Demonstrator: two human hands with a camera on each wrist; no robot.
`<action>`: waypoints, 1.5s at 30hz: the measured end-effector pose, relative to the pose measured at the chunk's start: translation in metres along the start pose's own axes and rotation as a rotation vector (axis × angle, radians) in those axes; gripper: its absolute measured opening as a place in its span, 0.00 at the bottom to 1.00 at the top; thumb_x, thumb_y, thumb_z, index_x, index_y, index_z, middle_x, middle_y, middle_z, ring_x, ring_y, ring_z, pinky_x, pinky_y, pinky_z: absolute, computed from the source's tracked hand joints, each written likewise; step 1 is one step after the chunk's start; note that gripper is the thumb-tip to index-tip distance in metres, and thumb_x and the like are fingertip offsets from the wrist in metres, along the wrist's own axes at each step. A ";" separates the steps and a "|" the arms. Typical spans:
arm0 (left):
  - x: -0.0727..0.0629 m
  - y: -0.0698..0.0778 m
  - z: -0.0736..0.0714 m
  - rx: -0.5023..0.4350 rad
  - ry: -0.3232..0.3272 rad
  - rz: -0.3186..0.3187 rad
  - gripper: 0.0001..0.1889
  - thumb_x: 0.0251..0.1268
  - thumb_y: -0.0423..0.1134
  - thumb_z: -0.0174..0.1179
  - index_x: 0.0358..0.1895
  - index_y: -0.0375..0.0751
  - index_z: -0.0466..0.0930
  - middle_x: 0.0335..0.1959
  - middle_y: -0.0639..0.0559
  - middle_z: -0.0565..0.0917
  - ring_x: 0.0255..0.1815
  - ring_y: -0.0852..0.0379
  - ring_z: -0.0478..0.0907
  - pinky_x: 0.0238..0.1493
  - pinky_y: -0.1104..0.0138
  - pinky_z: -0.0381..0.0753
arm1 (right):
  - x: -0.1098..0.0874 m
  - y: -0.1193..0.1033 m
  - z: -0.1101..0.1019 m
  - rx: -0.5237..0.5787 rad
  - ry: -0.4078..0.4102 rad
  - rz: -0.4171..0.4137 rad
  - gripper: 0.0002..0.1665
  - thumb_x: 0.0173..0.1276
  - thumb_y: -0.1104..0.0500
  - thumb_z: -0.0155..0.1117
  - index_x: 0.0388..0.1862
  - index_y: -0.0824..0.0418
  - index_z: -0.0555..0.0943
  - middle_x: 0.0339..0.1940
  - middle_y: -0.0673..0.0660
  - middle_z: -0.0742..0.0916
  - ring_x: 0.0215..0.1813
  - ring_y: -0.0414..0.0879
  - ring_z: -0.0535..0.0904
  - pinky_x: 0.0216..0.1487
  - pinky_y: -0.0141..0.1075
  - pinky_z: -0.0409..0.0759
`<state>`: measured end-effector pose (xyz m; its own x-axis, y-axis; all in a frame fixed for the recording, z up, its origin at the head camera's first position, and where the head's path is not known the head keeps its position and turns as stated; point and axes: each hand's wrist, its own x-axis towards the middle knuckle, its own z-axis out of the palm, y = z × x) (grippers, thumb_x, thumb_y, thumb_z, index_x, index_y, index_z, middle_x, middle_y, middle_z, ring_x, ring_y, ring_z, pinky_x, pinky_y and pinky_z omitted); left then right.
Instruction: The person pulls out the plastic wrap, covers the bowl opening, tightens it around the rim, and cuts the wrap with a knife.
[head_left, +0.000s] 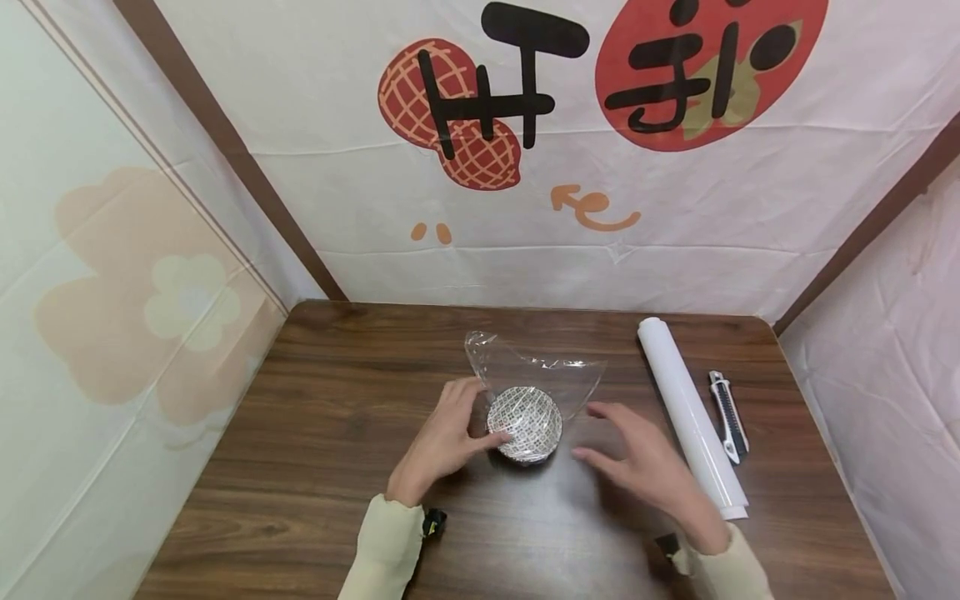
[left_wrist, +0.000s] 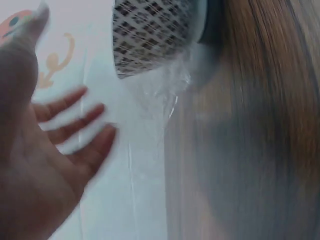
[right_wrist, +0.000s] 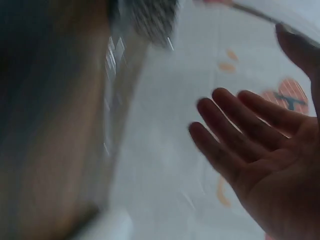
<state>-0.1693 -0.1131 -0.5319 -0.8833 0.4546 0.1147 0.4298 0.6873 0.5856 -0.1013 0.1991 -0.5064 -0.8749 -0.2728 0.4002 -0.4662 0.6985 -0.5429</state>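
Note:
A round thing with a dark-and-white lattice pattern (head_left: 525, 423) sits on the table under clear plastic film (head_left: 543, 375). Its patterned surface (left_wrist: 150, 35) also shows in the left wrist view, with crumpled film beside it. My left hand (head_left: 450, 429) is at its left side, fingers spread; in the head view the thumb overlaps the near left edge. In the left wrist view, a gap shows between the left fingers and the patterned thing. Off to the right, my right hand (head_left: 637, 458) holds nothing, its fingers loosely extended near the film's right corner.
A white roll (head_left: 693, 417) lies slantwise on the right of the brown wooden table (head_left: 315, 450). Beside the roll is a utility knife (head_left: 729, 417). White printed cloth (head_left: 480, 250) hangs behind the table, with more cloth at both sides.

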 end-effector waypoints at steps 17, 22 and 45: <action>0.041 -0.014 0.002 0.175 -0.260 0.281 0.81 0.23 0.74 0.81 0.87 0.44 0.47 0.88 0.50 0.54 0.90 0.47 0.43 0.88 0.45 0.45 | 0.042 0.009 0.072 -0.044 -0.342 0.022 0.85 0.43 0.24 0.81 0.85 0.70 0.52 0.85 0.69 0.63 0.88 0.65 0.51 0.86 0.63 0.50; 0.046 -0.015 0.003 0.187 -0.276 0.264 0.80 0.24 0.76 0.79 0.86 0.42 0.50 0.87 0.49 0.56 0.90 0.47 0.44 0.89 0.46 0.40 | 0.043 0.014 0.075 -0.040 -0.392 0.019 0.83 0.45 0.22 0.78 0.85 0.68 0.53 0.85 0.68 0.63 0.88 0.64 0.51 0.86 0.64 0.49; 0.060 -0.022 0.006 0.090 -0.245 0.216 0.76 0.24 0.70 0.85 0.85 0.45 0.56 0.85 0.48 0.62 0.89 0.41 0.48 0.83 0.45 0.62 | 0.051 0.032 0.063 -0.066 -0.379 0.048 0.81 0.46 0.21 0.78 0.84 0.69 0.58 0.83 0.69 0.68 0.87 0.67 0.54 0.85 0.63 0.53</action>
<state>-0.2308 -0.0970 -0.5426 -0.7032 0.7105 0.0262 0.6268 0.6021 0.4946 -0.1695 0.1657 -0.5498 -0.8877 -0.4555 0.0673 -0.4249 0.7541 -0.5008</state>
